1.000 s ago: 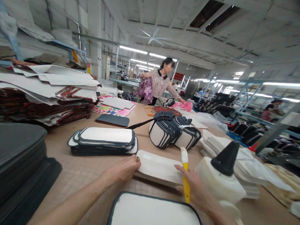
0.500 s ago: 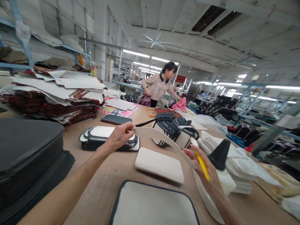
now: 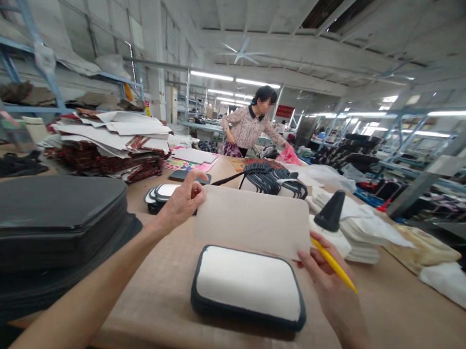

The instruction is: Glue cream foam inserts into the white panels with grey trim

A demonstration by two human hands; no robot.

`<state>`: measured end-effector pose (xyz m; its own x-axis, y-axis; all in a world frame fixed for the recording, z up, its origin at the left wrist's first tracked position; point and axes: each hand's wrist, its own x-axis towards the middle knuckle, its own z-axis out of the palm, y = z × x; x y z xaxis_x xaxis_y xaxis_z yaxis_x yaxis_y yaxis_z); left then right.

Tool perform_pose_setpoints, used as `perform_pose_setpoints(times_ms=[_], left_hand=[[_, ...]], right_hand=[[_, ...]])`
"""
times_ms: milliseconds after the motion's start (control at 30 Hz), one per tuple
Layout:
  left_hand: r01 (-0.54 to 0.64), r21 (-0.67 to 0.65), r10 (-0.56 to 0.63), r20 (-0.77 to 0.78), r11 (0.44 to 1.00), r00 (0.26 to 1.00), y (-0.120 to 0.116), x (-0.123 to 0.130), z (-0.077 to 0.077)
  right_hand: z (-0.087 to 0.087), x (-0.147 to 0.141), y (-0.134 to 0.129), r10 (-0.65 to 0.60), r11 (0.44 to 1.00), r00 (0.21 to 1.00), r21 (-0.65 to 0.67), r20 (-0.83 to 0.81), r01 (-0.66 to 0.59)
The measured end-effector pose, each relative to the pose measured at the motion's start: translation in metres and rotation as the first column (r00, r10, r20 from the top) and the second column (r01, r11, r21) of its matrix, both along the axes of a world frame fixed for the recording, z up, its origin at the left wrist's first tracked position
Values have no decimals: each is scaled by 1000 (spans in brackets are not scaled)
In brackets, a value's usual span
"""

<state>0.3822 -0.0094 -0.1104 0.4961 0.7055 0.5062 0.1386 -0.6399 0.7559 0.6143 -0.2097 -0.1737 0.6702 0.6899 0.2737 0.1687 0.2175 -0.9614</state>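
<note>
My left hand (image 3: 182, 200) pinches the upper left corner of a thin beige panel (image 3: 254, 220) with rounded corners. The panel is tilted up with its broad face toward me. At its lower right corner, my right hand (image 3: 326, 278) grips the edge and also holds a slim yellow-handled tool (image 3: 337, 267), its far end not visible. Just below the panel, a white pad with a dark border (image 3: 247, 287) lies on the table, looking thick or stacked. To the right stands a white container with a black cone on top (image 3: 330, 214).
A tall pile of dark sheets (image 3: 53, 218) takes up the left side of the table (image 3: 157, 301). Beyond the panel lie bundled dark-edged pieces (image 3: 269, 178). White stacked sheets (image 3: 359, 241) lie at right. Another person (image 3: 250, 122) works across the table.
The panel, edge-on and curved before, now shows its broad face. In view, the dark-bordered pad sits farther up and the dark pile extends farther right.
</note>
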Motion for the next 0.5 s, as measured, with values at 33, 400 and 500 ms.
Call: perform_pose_setpoints(times_ms=[33, 400, 500], left_hand=[[20, -47, -20, -4, 999, 1000, -3, 0, -4], [74, -389, -157, -187, 918, 970, -42, 0, -95], [21, -344, -110, -240, 939, 965, -45, 2, -120]], right_hand=[[-2, 1, -2, -51, 998, 998, -39, 33, 52], [-75, 25, -31, -112, 908, 972, -375, 208, 185], [-91, 25, -36, -143, 864, 922, -409, 360, 293]])
